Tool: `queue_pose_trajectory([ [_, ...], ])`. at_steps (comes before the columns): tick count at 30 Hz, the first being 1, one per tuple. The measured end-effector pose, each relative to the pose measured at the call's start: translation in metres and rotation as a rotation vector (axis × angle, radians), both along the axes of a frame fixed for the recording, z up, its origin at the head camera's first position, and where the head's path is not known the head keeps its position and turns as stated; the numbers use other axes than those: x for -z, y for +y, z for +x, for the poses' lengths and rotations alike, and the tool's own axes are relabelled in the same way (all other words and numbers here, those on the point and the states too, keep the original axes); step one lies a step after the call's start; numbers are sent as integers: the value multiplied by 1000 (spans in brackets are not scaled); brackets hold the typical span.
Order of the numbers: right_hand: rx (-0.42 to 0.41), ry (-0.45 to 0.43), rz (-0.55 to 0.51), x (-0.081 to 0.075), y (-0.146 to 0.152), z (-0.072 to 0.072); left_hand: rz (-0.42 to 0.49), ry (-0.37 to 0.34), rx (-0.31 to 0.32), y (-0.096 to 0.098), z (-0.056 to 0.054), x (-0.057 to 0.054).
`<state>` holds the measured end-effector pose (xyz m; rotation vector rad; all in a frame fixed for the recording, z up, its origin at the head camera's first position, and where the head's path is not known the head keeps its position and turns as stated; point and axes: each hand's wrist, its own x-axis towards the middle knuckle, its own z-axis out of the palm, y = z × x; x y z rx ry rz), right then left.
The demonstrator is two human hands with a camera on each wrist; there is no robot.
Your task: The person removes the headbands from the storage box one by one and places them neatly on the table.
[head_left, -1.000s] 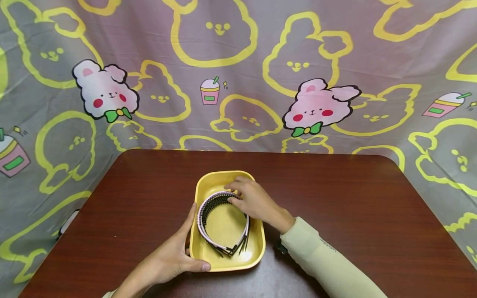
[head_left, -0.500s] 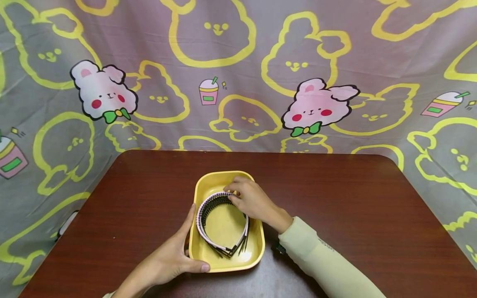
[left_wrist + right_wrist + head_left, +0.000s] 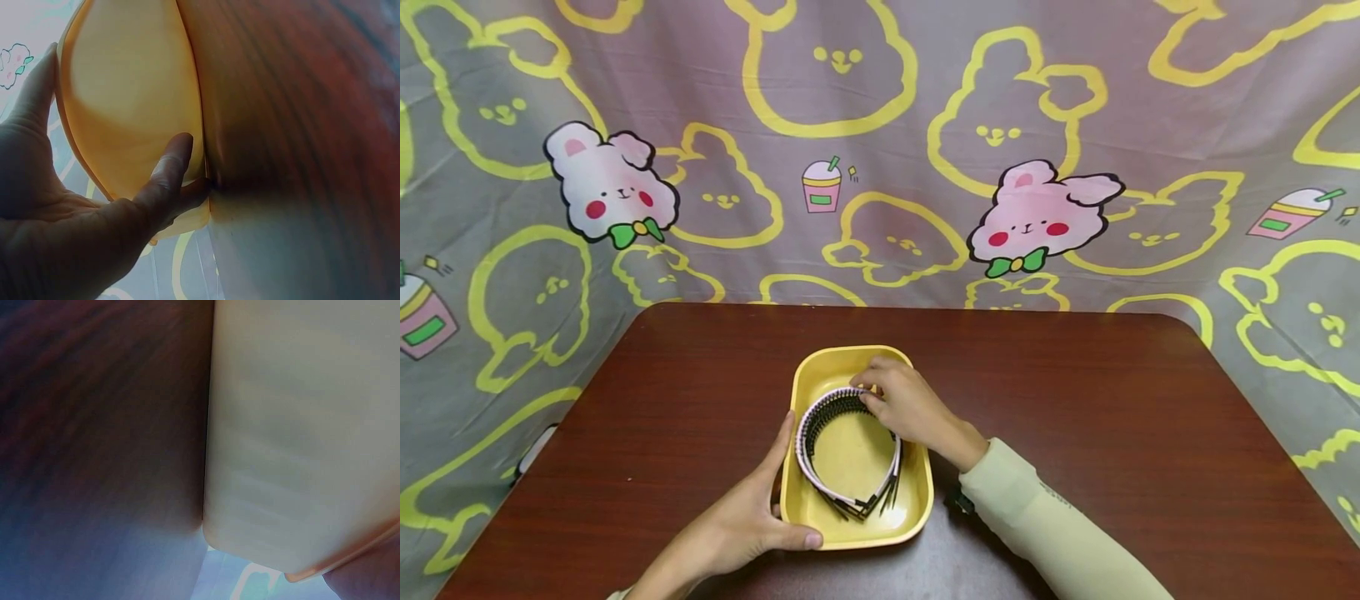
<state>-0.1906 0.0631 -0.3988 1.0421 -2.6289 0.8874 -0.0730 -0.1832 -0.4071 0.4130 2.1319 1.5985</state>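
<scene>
A yellow plastic tub (image 3: 880, 542) stands near the middle of the table. Inside it lies a nested stack of headbands (image 3: 801, 450), white or pale lilac on top and black toothed ones within, their dark tips crossing at the near end. With thumb and fingers spread round the tub's near left corner, my left hand (image 3: 737, 517) holds it; the left wrist view shows the thumb (image 3: 172, 162) against its outer wall. My right hand (image 3: 906, 404) reaches over the right rim and pinches the headbands at their far right curve, hiding that part. In the right wrist view mostly the tub's side (image 3: 294, 437) shows.
The dark red-brown wooden table (image 3: 1075, 392) extends around the tub. Behind it and along both sides hangs a grey-pink cloth (image 3: 910, 150) with rabbit and cup prints. A small black object (image 3: 961, 502) shows beneath my right sleeve cuff.
The right fingertips and thumb have drawn slightly closer together on the headbands since one second ago. Tub and left hand stay in place.
</scene>
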Motion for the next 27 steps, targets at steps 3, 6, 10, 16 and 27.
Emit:
queue_pose_trajectory([
  [3, -1, -4, -10, 1, 0, 0, 26, -16, 3, 0, 0, 1],
  [6, 2, -7, -25, 2, 0, -1, 41, -24, 5, 0, 0, 1],
  [10, 10, -12, -33, 3, -1, -1, 49, -27, 4, 0, 1, 1],
  [16, 20, -42, -18, -3, -1, 1, 25, -4, -2, 0, 1, 1],
  [27, -4, -40, -31, -9, 1, 0, 16, 20, -2, 1, 1, 0],
])
